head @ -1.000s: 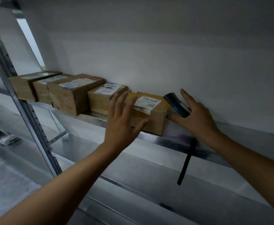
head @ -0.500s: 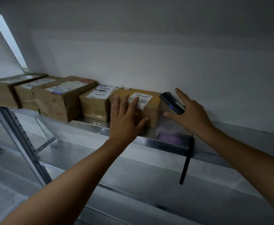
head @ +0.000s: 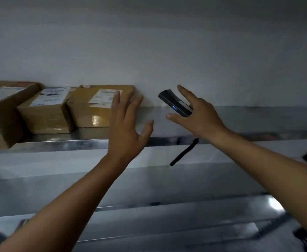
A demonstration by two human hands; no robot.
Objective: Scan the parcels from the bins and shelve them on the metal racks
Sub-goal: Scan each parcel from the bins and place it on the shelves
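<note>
A row of brown cardboard parcels with white labels stands on the metal rack shelf (head: 67, 144). The rightmost parcel (head: 92, 108) sits against the white wall. My left hand (head: 125, 128) is spread with straight fingers in front of that parcel's right end; I cannot tell whether it touches. To the right, my right hand (head: 201, 122) holds a small black scanner (head: 174, 103) showing a blue light, with index finger and thumb stretched out. A black strap (head: 183, 153) hangs below that wrist.
Two more parcels, a middle parcel (head: 45, 110) and a larger left parcel (head: 0, 108), fill the shelf's left part. The shelf to the right of my hands (head: 258, 120) is bare metal. A lower shelf (head: 167, 215) runs below my arms.
The rightmost parcel now sits deeper on the shelf against the wall. My left hand has lifted off its front and spread. The view has shifted right and up.
</note>
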